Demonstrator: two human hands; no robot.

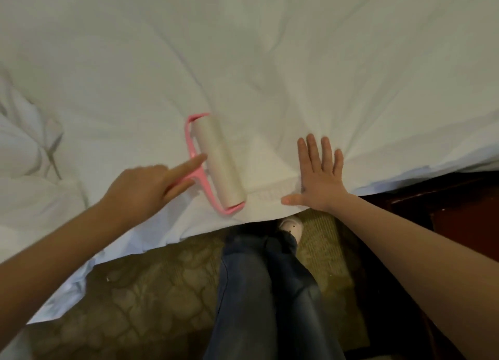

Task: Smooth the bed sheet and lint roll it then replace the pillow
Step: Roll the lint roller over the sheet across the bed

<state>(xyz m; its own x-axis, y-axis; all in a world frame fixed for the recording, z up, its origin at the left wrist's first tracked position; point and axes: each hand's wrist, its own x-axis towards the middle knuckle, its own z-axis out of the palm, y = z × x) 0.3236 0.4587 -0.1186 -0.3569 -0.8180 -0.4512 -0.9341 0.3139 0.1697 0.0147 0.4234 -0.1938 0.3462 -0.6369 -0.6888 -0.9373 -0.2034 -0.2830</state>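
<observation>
Lint roller (pixel 219 160), pink frame with a pale paper roll, lying on the white bed sheet (pixel 243 49) near the bed's front edge, just left of centre. The roll's long axis runs diagonally, its far end toward the upper left and its near end toward the lower right, close to the sheet's edge. The pink handle leaves the frame at mid-length and points down and to the left, into the left hand (pixel 140 189).

The left hand grips the handle with its lower fingers curled round it. The index finger is stretched out straight, its tip resting against the frame beside the roll.

The right hand (pixel 320 179) lies flat on the sheet just right of the roller, palm down, fingers straight and spread, thumb extended toward the roller's near end. Creases in the sheet fan outward from this hand.

The sheet hangs over the bed's edge. At far left lies rumpled white bedding (pixel 24 149). Below the edge are a patterned carpet (pixel 151 292), the person's leg in blue jeans (pixel 264 292) and a light shoe (pixel 291 224). A dark wooden surface (pixel 445 211) shows at right.
</observation>
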